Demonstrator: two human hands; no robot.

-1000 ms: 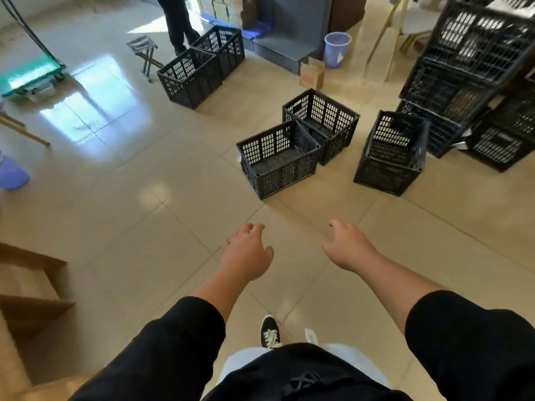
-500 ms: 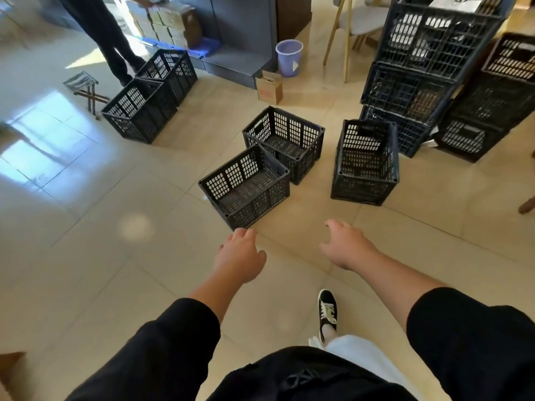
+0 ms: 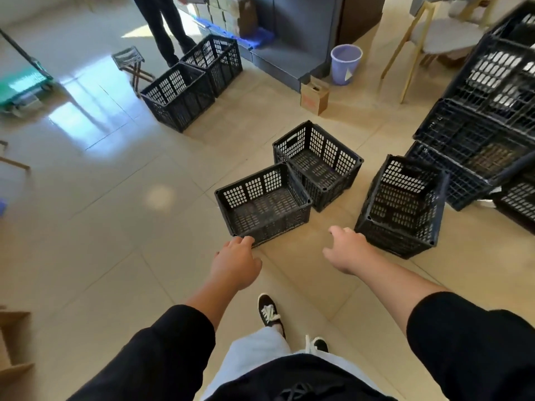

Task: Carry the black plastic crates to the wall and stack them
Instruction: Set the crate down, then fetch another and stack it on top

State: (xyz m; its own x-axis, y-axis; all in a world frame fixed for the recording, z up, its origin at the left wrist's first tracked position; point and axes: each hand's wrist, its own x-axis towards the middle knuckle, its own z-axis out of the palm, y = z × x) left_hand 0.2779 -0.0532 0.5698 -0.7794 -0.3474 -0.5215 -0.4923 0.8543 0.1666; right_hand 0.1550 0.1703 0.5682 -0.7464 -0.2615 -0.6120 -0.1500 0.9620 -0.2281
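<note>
Three black plastic crates stand on the tiled floor ahead of me. The nearest crate [image 3: 262,205] is just beyond my left hand [image 3: 236,263], whose fingertips hover at its near left corner. A second crate [image 3: 317,163] touches it behind. A third, taller crate [image 3: 401,205] stands to the right, close to my right hand [image 3: 346,250]. Both hands reach forward with fingers apart and hold nothing. A stack of black crates [image 3: 486,120] rises at the right edge.
Two more black crates [image 3: 192,85] sit at the back left beside a standing person's legs [image 3: 165,27] and a folding stool [image 3: 131,63]. A small cardboard box [image 3: 314,96], a purple bin [image 3: 346,63] and a wooden chair [image 3: 431,39] stand behind. My shoe [image 3: 269,312] is below my hands.
I have walked forward; the crates have come much nearer. My left hand now reaches the nearest crate's corner, and my right hand has neared the taller crate.
</note>
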